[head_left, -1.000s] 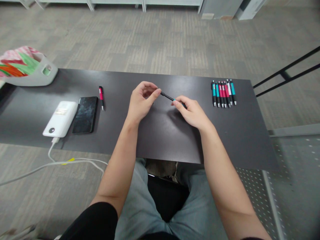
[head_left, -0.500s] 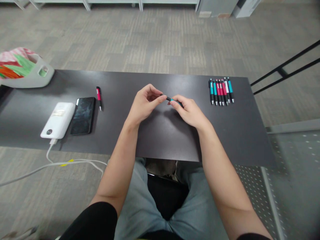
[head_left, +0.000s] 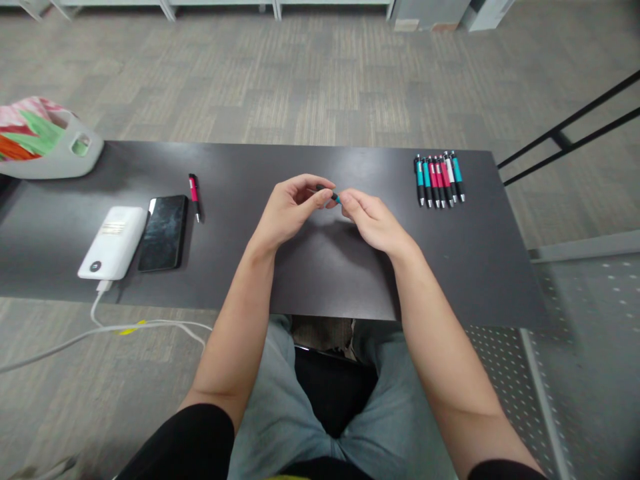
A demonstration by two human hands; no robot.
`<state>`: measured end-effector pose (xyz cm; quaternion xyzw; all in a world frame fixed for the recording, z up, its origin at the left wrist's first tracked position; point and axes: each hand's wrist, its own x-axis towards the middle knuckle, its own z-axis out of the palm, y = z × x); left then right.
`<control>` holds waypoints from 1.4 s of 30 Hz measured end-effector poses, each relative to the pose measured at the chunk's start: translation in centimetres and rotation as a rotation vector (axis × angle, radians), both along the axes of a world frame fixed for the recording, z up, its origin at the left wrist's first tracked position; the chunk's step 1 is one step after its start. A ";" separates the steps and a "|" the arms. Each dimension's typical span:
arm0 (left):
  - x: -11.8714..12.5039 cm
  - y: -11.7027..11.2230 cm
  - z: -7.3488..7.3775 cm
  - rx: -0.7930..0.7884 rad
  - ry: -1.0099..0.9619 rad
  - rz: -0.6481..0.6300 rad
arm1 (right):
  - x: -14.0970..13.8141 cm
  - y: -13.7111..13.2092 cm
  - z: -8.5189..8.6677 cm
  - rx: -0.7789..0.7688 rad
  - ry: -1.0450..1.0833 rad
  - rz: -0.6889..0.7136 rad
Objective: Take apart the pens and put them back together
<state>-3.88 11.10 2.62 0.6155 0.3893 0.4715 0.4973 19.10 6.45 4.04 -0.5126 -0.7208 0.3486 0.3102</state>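
Over the middle of the dark table, both hands meet on a black and teal pen (head_left: 336, 197). My left hand (head_left: 295, 207) pinches its black part between thumb and fingers. Closed round the teal part is my right hand (head_left: 370, 217), which hides most of that end. At the right lies a row of several pens (head_left: 439, 180) in teal, red and white with black grips and silver tips. One red and black pen (head_left: 195, 197) rests alone, left of my left hand.
A black phone (head_left: 163, 233) lies beside a white power bank (head_left: 113, 243) with a white cable (head_left: 150, 325) running off the table's front edge. A white basket (head_left: 93, 150) with colourful contents stands at the far left. Black metal bars (head_left: 565, 140) stand beyond the right edge.
My hands have drawn closer together on the pen, and less of its teal part shows. The view has shifted slightly; the things on the table look unmoved.
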 end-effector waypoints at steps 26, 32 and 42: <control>2.1 -0.4 0.5 -0.028 -0.044 0.187 | -1.8 -0.3 -1.1 0.295 -0.157 -0.192; 2.0 -0.4 0.2 -0.001 -0.032 0.200 | -1.8 -0.2 -1.0 0.240 -0.113 -0.183; 1.9 -0.5 0.7 0.002 -0.003 0.230 | -1.9 0.2 -1.3 0.203 -0.033 -0.183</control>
